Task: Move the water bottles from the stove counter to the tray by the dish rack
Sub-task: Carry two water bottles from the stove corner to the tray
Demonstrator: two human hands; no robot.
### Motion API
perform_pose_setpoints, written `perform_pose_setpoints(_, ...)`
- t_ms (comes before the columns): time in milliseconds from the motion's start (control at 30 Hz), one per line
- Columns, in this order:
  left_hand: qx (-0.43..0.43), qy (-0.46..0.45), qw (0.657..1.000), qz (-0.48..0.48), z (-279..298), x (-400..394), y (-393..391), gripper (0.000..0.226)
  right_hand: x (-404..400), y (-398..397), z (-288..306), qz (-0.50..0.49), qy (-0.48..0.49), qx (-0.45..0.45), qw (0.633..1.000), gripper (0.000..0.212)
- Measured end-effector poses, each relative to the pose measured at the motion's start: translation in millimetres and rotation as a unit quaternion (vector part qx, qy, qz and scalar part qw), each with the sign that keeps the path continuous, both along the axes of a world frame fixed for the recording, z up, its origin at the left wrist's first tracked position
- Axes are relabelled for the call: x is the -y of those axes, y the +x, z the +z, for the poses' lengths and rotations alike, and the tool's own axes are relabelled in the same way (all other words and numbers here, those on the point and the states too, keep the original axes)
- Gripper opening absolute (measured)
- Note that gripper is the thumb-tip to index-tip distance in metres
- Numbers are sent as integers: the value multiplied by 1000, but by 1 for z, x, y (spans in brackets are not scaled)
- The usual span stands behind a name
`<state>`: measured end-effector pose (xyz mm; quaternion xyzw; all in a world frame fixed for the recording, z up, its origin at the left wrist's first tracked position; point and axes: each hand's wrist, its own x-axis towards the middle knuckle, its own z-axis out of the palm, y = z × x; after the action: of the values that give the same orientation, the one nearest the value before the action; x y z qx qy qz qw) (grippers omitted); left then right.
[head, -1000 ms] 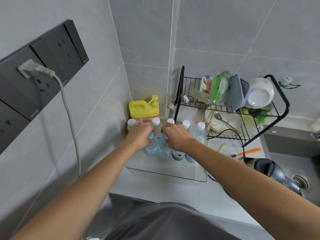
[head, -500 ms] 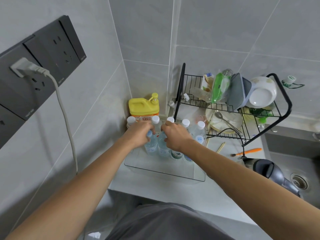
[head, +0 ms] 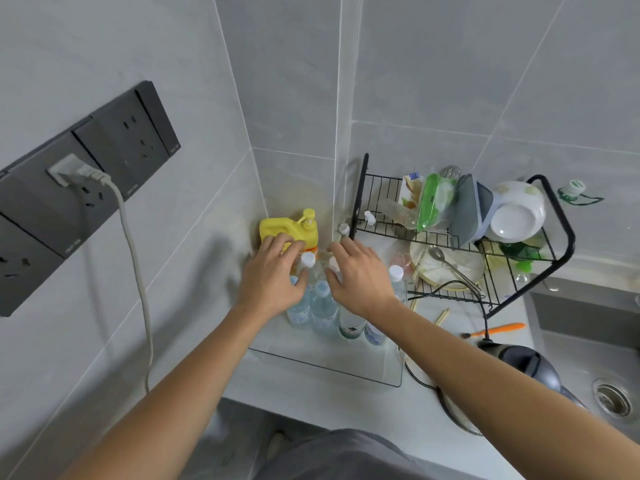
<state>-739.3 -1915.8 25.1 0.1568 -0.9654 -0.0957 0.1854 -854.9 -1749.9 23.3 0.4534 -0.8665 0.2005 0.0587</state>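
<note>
Left hand, right hand: fingers now spread, released from water bottles, previously gripped. Bottles upright in clear tray, left of dish rack. Grey counter, tiled corner; yellow jug behind tray.

The pale table fills the tiled corner beside the sink. On it lie a clear tray holding upright water bottles, a yellow pump jug behind the tray, a black dish rack, chopsticks, an orange brush and a dark kettle.
</note>
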Motion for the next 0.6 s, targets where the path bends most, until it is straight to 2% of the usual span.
perform_pose_setpoints(133, -22, -12, 999, 23, 16, -25, -16, 62, -31, -14, 18, -48, 10, -33, 998, 48)
perform_pose_setpoints(267, -40, -13, 999, -2, 23, -55, -43, 70, -71, -23, 31, -96, 14, -29, 995, 65)
perform_pose_setpoints(433, -36, 15, 995, -91, 23, -104, -75, 74, -125, -27, 38, -193, 0, -18, 981, 73)
perform_pose_setpoints(600, -27, 23, 978, -205, 36, -152, -105, 74, -185, -9, 46, -337, -30, -6, 941, 77)
